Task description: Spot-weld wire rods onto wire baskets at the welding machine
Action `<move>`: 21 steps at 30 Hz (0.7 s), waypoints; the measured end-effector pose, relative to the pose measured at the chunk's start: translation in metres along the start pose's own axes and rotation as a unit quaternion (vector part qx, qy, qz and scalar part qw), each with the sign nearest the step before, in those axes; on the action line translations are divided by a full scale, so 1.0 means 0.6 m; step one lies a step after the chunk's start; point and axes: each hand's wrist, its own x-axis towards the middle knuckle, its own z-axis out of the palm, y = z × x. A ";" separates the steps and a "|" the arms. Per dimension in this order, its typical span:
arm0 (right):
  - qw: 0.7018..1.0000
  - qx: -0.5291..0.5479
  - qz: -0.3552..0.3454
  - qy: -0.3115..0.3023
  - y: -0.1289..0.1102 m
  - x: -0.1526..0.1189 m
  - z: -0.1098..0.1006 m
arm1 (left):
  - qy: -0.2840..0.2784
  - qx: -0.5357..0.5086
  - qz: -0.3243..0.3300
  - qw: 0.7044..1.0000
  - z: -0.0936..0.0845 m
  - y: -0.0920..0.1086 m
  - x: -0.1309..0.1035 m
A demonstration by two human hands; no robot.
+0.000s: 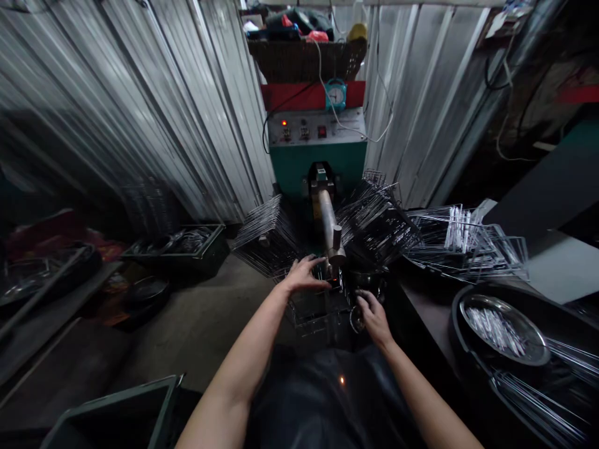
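Note:
My left hand [303, 275] is beside the tip of a spot-welding machine's metal arm [329, 218], thumb and fingers apart. Between my hands, under that tip, a dark wire frame [318, 319] shows dimly; whether my left hand touches it I cannot tell. My right hand [373, 315] is right of the tip, its fingers curled together by a shiny round metal rim [357, 318]. What its fingers hold, if anything, is lost in the dark. A small orange glow [334, 282] shows at the tip, and a bright spark [342, 380] appears over my dark apron [322, 405].
Stacked wire frames [266, 237] hang left of the arm, with more frames [379, 224] right of it. Further right lie loose frames [468, 240] and a metal bowl [505, 330] of short wires in a black tub [461, 321]. Green crates [206, 249] stand on the left.

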 end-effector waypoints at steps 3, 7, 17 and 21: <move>0.997 0.030 0.066 0.012 0.061 -0.074 -0.043 | -0.047 0.000 -0.010 0.999 -0.012 -0.041 -0.028; 0.964 0.163 0.206 0.041 0.117 -0.114 -0.072 | -0.051 0.033 -0.044 0.997 -0.012 -0.083 -0.064; 0.943 0.238 0.223 0.062 0.066 -0.124 -0.094 | 0.031 -0.028 -0.006 0.999 0.016 -0.139 -0.060; 0.995 0.036 0.094 0.025 0.071 -0.179 -0.109 | 0.025 0.016 -0.033 0.999 0.013 -0.127 -0.059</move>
